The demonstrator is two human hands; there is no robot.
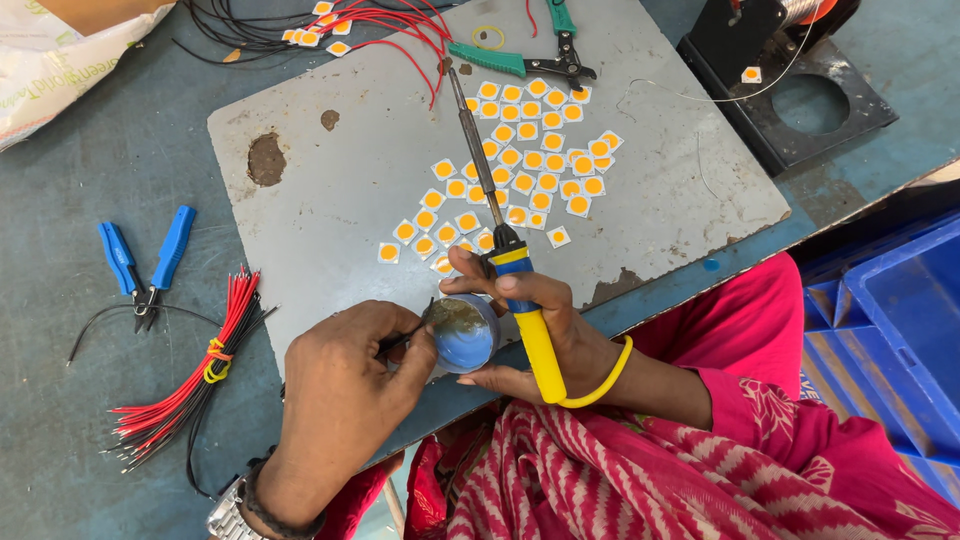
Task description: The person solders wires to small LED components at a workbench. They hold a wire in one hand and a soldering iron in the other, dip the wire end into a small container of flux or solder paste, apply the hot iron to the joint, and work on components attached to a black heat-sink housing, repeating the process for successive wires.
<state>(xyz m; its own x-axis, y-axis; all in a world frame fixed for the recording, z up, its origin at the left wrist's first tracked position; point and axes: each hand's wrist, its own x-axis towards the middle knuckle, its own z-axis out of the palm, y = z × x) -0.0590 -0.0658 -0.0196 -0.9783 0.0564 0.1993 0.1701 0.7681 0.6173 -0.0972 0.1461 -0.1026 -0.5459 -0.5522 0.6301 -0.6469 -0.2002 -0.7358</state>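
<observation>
Heat is the risk: the soldering iron [497,215] lies across the right hand [535,330], its tip over the square yellow chips [520,160] on the grey plate [350,150]; a slip could scorch them or the fingers. That hand curls closed around both iron and a small blue tin [468,335] at the plate's near edge. The left hand [345,395] pinches a thin dark wire [405,338] into the tin's paste.
</observation>
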